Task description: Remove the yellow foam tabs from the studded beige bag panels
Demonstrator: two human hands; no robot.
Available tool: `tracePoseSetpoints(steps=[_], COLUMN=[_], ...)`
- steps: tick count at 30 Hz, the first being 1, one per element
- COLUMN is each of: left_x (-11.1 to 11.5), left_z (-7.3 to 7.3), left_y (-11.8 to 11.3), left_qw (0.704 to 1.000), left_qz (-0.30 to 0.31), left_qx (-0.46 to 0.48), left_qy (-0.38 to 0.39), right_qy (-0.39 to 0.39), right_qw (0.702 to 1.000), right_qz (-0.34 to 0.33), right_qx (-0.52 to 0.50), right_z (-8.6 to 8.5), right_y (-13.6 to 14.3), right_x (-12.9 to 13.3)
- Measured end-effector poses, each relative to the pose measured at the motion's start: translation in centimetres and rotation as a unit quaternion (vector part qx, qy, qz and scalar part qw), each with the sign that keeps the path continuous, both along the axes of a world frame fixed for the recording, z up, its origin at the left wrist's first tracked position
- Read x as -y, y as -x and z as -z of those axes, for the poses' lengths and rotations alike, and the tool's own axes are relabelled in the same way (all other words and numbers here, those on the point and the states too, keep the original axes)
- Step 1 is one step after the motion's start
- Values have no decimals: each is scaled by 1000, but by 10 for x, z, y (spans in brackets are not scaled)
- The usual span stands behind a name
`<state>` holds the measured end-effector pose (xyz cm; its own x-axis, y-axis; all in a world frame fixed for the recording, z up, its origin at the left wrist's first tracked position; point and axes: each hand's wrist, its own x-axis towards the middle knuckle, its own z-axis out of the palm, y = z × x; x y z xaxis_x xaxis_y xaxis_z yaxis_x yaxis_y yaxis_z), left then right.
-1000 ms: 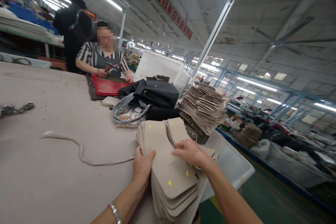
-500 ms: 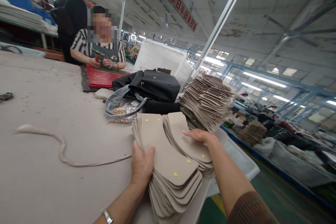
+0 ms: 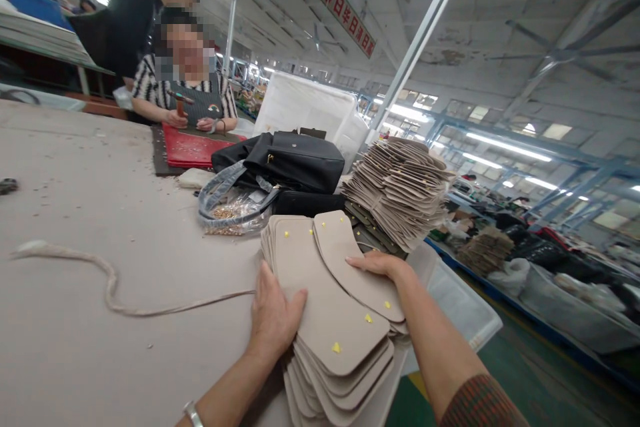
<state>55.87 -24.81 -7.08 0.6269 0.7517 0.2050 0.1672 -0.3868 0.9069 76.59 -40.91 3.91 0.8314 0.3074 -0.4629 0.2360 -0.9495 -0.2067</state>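
While the left hand (image 3: 275,317) leans on the left edge of a big stack of flat tan pieces (image 3: 305,287), its thumb lies near the top piece and its fingers go up along the side. The thumb and fingers are spread apart, and I cannot tell if they pinch the stack. The right hand (image 3: 380,265) is on the right side of a narrower tan pile (image 3: 350,260) just beside it. One tip rests on top, but the rest of its fingers are partly hidden, so I cannot tell if they grip. Both piles are at the edge of the table (image 3: 190,353), in front of the person, and their top pieces have little yellow marks (image 3: 337,347). A wavy cord (image 3: 113,293) lies on the table and runs up close to the left hand. Past the piles are a black bag (image 3: 300,163), a clear bag of gold bits (image 3: 235,213) and a taller, messy pile of tan pieces (image 3: 395,193). Farther back, a co-worker (image 3: 205,93) holds a hammer (image 3: 180,107) by a red board (image 3: 193,147), and a white tub (image 3: 300,107) stands behind the black bag.
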Motion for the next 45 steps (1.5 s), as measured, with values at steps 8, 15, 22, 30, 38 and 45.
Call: tracePoseSetpoints(steps=[8, 15, 22, 30, 38, 45], left_x=[14, 7, 2, -3, 7, 7], left_z=[5, 11, 7, -6, 0, 8], left_y=[-4, -4, 2, 10, 22, 24], left_qw=[999, 998, 997, 995, 996, 994], left_qz=[-15, 3, 1, 12, 17, 33], left_qx=[29, 50, 71, 94, 86, 101], left_qy=[-41, -40, 5, 21, -24, -15], right_qy=[-1, -3, 0, 13, -34, -8], right_qw=[1000, 1000, 1000, 997, 988, 981], right_qz=[4, 19, 18, 8, -49, -24], right_qx=[-25, -16, 8, 76, 140, 193], right_z=[-6, -6, -10, -27, -27, -7], right_y=[8, 12, 14, 21, 59, 70], right_x=[-1, -3, 0, 10, -28, -57])
